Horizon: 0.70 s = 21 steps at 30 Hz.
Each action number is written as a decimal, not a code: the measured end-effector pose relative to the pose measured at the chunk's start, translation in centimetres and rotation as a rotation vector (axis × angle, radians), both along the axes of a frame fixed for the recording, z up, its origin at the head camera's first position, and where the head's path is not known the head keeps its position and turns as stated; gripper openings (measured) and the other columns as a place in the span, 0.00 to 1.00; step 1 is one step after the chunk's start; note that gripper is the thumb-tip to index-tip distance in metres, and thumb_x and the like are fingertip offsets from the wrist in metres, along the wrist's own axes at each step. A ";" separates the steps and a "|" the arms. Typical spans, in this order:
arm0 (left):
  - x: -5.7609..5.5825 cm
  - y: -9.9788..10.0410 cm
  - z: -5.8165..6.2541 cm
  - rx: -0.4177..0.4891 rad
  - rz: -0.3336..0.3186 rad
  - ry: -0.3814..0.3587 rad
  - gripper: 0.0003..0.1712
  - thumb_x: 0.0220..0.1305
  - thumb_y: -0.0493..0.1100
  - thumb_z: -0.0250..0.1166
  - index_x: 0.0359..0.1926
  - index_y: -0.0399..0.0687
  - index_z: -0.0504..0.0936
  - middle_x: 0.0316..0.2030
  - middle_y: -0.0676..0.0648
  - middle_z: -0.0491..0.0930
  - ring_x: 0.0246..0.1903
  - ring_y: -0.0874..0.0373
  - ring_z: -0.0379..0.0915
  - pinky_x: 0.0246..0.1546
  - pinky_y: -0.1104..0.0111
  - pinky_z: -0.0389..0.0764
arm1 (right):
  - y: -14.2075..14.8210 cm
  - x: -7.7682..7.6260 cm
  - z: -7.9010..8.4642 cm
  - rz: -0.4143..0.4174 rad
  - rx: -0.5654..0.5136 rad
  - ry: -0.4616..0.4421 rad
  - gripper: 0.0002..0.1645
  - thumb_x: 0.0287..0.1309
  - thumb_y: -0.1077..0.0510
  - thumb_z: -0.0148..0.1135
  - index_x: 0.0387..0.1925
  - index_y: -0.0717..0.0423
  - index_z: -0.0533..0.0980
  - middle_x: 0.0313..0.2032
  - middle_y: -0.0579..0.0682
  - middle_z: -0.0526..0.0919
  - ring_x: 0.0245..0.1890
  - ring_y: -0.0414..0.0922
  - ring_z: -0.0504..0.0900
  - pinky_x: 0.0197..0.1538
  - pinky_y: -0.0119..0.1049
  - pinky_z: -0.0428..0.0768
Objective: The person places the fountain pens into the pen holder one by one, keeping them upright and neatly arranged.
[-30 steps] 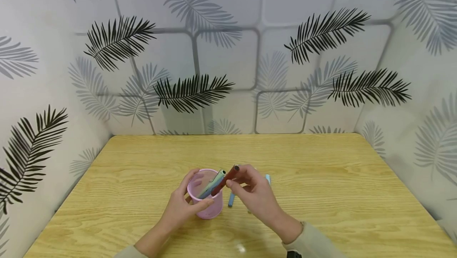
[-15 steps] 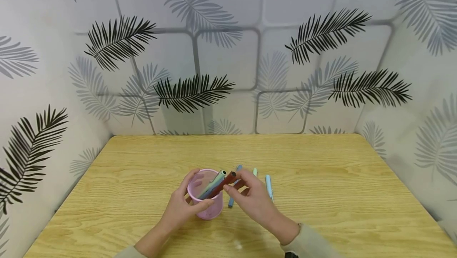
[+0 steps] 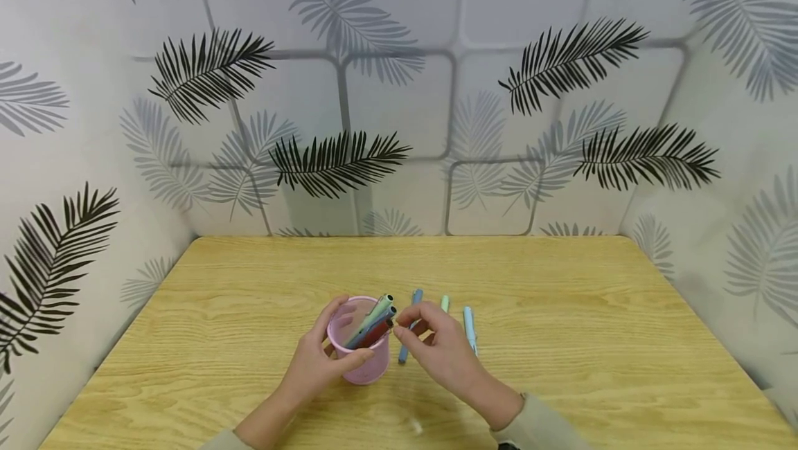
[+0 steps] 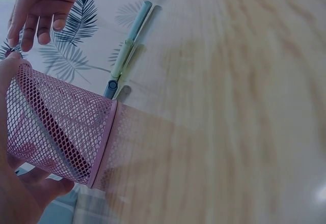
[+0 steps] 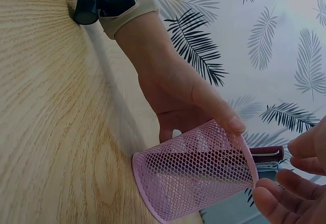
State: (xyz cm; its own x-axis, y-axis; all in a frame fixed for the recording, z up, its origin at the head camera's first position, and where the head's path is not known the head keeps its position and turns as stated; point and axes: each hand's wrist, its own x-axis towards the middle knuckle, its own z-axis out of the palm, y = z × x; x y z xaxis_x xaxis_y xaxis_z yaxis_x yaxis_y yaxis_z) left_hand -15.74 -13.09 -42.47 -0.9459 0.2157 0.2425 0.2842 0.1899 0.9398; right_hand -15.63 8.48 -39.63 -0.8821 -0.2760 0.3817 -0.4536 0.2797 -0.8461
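My left hand [image 3: 323, 356] grips a pink mesh pen cup [image 3: 369, 369], thumb on the near side of the rim and fingers round the far side. Leaning in the cup are a dark red pen [image 3: 374, 334], a blue pen [image 3: 386, 316] and a light green pen [image 3: 376, 310], their ends above the rim. Beside the red pen's top end is my right hand [image 3: 444, 349], fingers bent and parted. In the right wrist view a small gap shows between its fingertips and the red pen [image 5: 267, 154]. Through the mesh in that view the red pen's lower length shows.
On the wooden table [image 3: 249, 284], right of the cup, lie a darker blue pen [image 3: 403, 353], a light green pen [image 3: 445, 302] partly behind my right hand, and a light blue pen [image 3: 470, 325]. A leaf-patterned backdrop [image 3: 399, 111] rises behind the table.
The red pen has slid down into the cup, and my right fingers have let go of it. My right hand has shifted slightly left and down. The left hand and cup stay put.
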 end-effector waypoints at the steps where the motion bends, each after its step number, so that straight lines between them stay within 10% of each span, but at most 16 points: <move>1: 0.0 0.0 0.0 -0.002 -0.001 0.002 0.48 0.49 0.39 0.73 0.68 0.48 0.57 0.62 0.37 0.64 0.59 0.39 0.62 0.51 0.50 0.73 | 0.0 0.0 0.0 0.001 0.000 -0.005 0.05 0.59 0.60 0.62 0.37 0.54 0.76 0.35 0.47 0.78 0.32 0.43 0.78 0.29 0.33 0.79; 21: -0.1 -0.1 -0.1 -0.010 -0.008 0.002 0.48 0.50 0.39 0.72 0.69 0.46 0.55 0.63 0.37 0.62 0.59 0.38 0.61 0.51 0.55 0.74 | 1.6 -0.8 -0.5 -0.056 0.072 -0.043 0.04 0.60 0.59 0.61 0.37 0.49 0.77 0.32 0.42 0.79 0.29 0.40 0.77 0.29 0.32 0.78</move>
